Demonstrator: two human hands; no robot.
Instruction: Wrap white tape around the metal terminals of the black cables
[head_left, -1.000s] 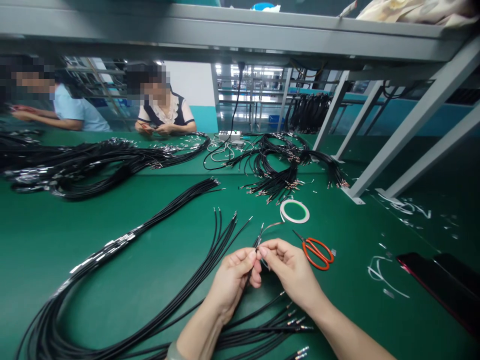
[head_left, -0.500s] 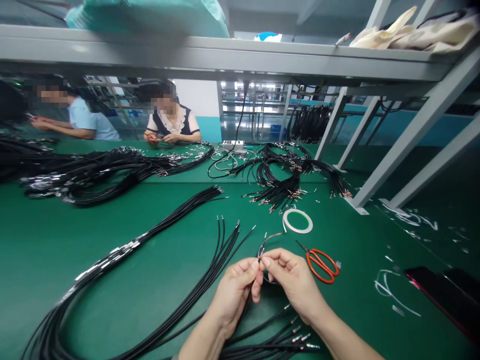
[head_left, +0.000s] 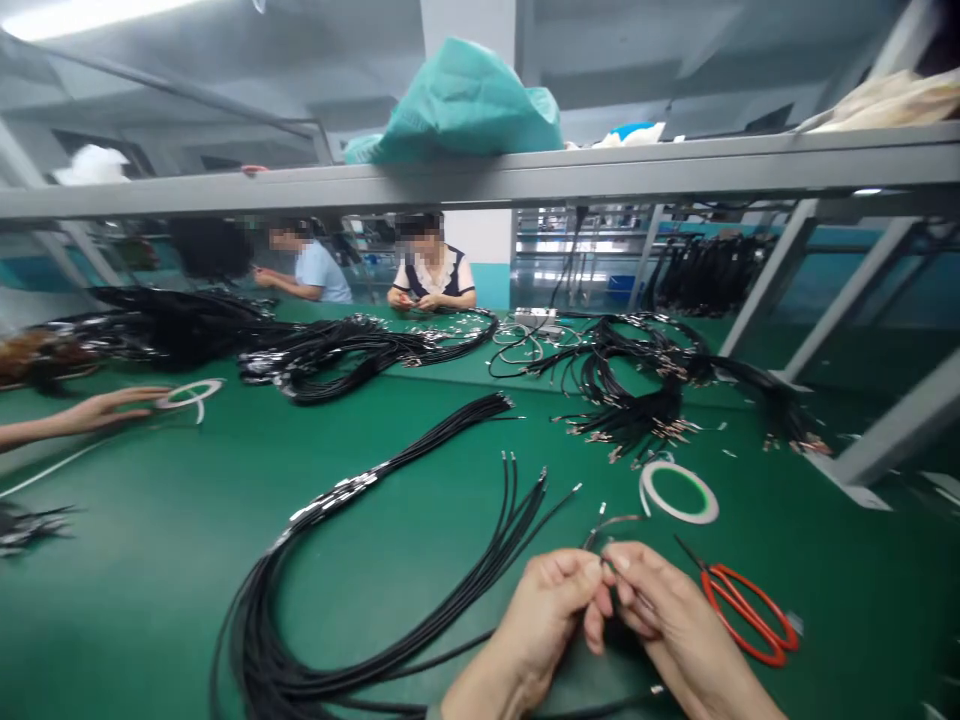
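Fingertips of the left hand [head_left: 551, 612] and right hand [head_left: 669, 628] meet at the desk's [head_left: 150, 560] near edge, both pinching the end of 1 thin black cable [head_left: 594, 535]. Red scissors [head_left: 744, 610] lie just right of the right hand, with a white tape roll [head_left: 677, 492] beyond them. A looped cable bundle [head_left: 420, 560] lies to the left.
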